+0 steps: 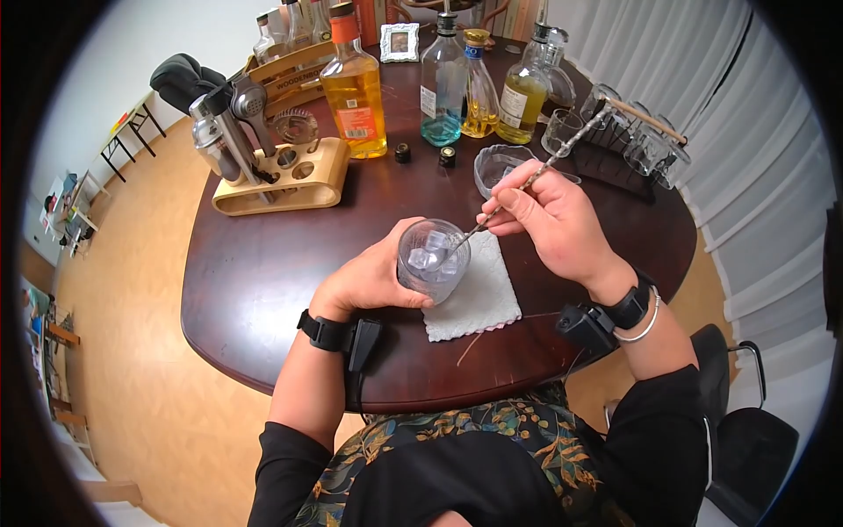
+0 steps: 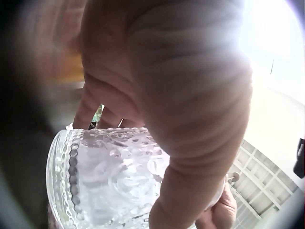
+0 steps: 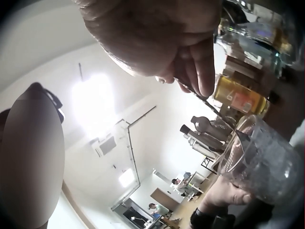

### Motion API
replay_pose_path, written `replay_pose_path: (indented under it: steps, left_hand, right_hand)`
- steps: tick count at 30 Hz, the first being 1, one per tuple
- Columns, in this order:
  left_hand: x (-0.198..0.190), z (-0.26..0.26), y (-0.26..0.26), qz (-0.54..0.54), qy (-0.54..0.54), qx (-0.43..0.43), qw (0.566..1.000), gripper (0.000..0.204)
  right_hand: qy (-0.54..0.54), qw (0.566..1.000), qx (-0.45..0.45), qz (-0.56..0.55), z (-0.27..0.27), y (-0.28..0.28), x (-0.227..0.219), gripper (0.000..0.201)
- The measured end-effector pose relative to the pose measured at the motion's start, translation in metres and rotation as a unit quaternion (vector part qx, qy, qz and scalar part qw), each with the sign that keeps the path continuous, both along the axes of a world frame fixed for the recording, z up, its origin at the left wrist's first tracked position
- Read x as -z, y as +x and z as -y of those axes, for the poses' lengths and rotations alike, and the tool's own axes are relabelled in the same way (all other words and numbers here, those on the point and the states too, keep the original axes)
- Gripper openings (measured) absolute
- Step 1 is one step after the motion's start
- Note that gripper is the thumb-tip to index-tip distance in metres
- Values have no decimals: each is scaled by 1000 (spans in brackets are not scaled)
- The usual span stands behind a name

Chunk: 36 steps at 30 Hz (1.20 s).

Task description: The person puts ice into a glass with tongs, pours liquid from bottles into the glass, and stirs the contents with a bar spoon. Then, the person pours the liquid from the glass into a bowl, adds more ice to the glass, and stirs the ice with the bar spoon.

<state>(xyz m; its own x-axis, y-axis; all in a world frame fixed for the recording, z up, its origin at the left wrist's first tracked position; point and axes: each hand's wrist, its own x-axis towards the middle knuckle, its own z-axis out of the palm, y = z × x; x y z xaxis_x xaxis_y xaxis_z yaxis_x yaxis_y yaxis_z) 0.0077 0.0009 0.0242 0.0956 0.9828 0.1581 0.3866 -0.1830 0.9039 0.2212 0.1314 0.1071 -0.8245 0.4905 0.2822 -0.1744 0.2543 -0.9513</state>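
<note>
My left hand grips a patterned glass with ice cubes in it, fingers and thumb wrapped about its sides. The glass is tilted over a pale cloth. In the left wrist view the embossed wall of the glass fills the lower part, under the thumb. My right hand pinches a long twisted bar spoon between thumb and fingers. Its lower end reaches into the glass among the ice. The right wrist view shows the spoon's thin shaft slanting down into the glass mouth.
A wooden stand with bar tools is at the left. An orange-labelled bottle, two black caps and several other bottles stand behind. A glass bowl sits just beyond my right hand, with a rack of glasses farther right.
</note>
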Motion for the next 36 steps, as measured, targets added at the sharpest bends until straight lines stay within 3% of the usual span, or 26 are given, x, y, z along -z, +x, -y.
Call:
replay_pose_path:
  steps: [2,3,5,9,12,13,16,18,21,27,30,34,36]
  left_hand:
    - [2,-1,-1,32,-24,8,999,105]
    - [2,-1,-1,27,-23,7,999,105]
    - [3,-1,-2,18,-21,5,1000,105]
    - [8,-2,-3,-12,22,14,1000,97]
    - [10,-1,-4,-24,20,14,999,97]
    - [10,-1,-4,-11,18,17,1000,97]
    - [11,-1,-3,-4,23,16,1000,98]
    - [11,0,-3,-8,23,12,1000,98]
    - [8,0,-2,-8,17,11,1000,99]
    - [7,-1,-2,1,12,10,1000,100]
    - [6,0,-2,1,12,10,1000,100]
    - [6,0,-1,-8,23,12,1000,100]
    - [7,0,-2,-5,22,10,1000,101]
  right_hand:
    - [106,994,-3,-10,6,2,-9,8]
    - [232,972,-21,-26,7,2,-15,8]
    - [468,880,-56,-58,5,3,-27,14]
    - [546,824,-148,-35,7,-7,-24,27]
    - [429,889,-149,63,1,-14,-5,21]
    - [442,884,-143,43,-1,-19,3,13]
    - [305,946,-73,85,-6,-20,6,10]
    - [108,987,-56,108,-8,-17,14,13]
    - [-75,991,-18,108,-13,-10,27,16]
    - [-88,996,9,23,0,4,29,14]
    - [-40,999,5,-24,4,8,17,14]
    - [116,992,25,-33,9,8,-4,10]
    - [306,951,-24,-36,6,7,-17,9]
